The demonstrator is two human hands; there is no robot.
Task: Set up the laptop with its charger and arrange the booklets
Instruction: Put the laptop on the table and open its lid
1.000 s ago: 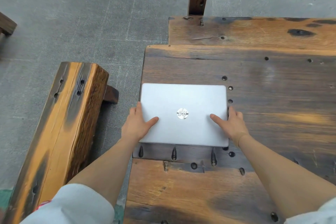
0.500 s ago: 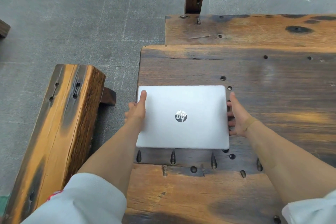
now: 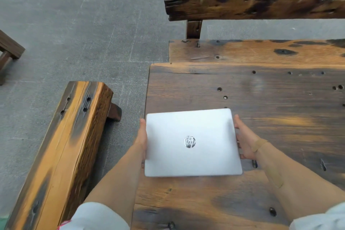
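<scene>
My left hand (image 3: 142,139) and right hand (image 3: 244,139) clasp the closed laptop (image 3: 192,144) by its sides — charger, booklets unseen, everything left.

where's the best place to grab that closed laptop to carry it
By its two short side edges, one hand from each side, as the left hand and right hand do now. The laptop is thin, flat and closed, so its broad lid offers no hold.

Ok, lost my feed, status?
Left hand and right hand grip the closed laptop's sides. Charger, booklets not in view. Table ahead bare.
</scene>
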